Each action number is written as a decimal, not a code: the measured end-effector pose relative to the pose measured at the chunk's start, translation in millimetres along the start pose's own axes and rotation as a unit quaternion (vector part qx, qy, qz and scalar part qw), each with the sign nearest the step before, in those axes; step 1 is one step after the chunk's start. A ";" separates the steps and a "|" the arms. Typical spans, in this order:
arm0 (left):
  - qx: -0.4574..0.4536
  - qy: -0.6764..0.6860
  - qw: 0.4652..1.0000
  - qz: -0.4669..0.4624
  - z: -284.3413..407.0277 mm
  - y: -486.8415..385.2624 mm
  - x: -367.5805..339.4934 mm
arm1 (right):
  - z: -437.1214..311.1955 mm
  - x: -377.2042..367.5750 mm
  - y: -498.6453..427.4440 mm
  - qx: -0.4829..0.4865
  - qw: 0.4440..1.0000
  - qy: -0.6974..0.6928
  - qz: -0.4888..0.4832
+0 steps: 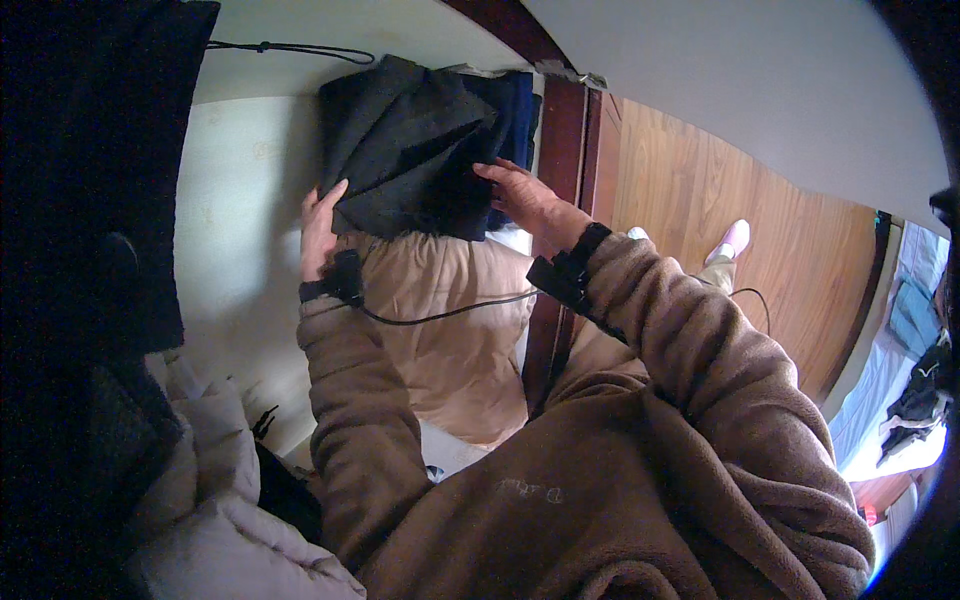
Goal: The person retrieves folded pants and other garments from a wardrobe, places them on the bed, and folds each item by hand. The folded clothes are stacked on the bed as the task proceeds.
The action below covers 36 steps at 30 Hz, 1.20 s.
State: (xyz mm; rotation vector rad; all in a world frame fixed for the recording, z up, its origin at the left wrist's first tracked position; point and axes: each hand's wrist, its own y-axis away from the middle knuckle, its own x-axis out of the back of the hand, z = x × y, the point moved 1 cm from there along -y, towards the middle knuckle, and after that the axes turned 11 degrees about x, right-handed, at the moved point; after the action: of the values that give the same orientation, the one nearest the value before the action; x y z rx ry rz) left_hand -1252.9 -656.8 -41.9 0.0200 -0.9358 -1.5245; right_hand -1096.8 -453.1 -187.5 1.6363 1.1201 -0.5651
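Observation:
A folded dark grey garment (412, 157) lies at the back of a pale wardrobe compartment, on top of other folded clothes. My left hand (319, 229) holds its left edge, with the thumb on top and most of the fingers hidden along the side. At the right edge, my right hand (529, 199) has its thumb on the cloth and its other fingers partly hidden beside the fold. Navy cloth (519, 120) shows at the right of the dark garment. Nearer my body, a tan folded garment (450, 330) lies below both hands.
Dark clothing (90, 172) hangs at the left, with a black cord loop (300, 49) reaching over the wall. A light puffy jacket (225, 517) is at lower left. The dark red wooden frame (559, 150) borders the compartment. A black cable (450, 313) runs between my wrists.

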 end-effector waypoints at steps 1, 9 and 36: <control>0.020 0.022 0.999 0.025 -0.2 1.1 2.8 | 2.0 5.4 -0.6 0.000 1.000 -0.006 -0.009; -0.019 0.109 0.994 -0.006 -0.6 -12.7 29.5 | 18.4 40.3 -8.8 -0.030 0.999 0.013 -0.003; -0.203 -0.417 0.857 0.226 -36.3 32.6 -111.4 | 11.4 -48.9 -13.1 0.084 0.959 0.237 -0.128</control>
State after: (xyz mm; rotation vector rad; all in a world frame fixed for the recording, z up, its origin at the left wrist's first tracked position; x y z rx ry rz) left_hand -1182.9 -578.8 -103.7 -1.1731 -1.1452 -1.2347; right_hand -1128.7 -482.3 -158.9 1.8409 1.6943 -0.4494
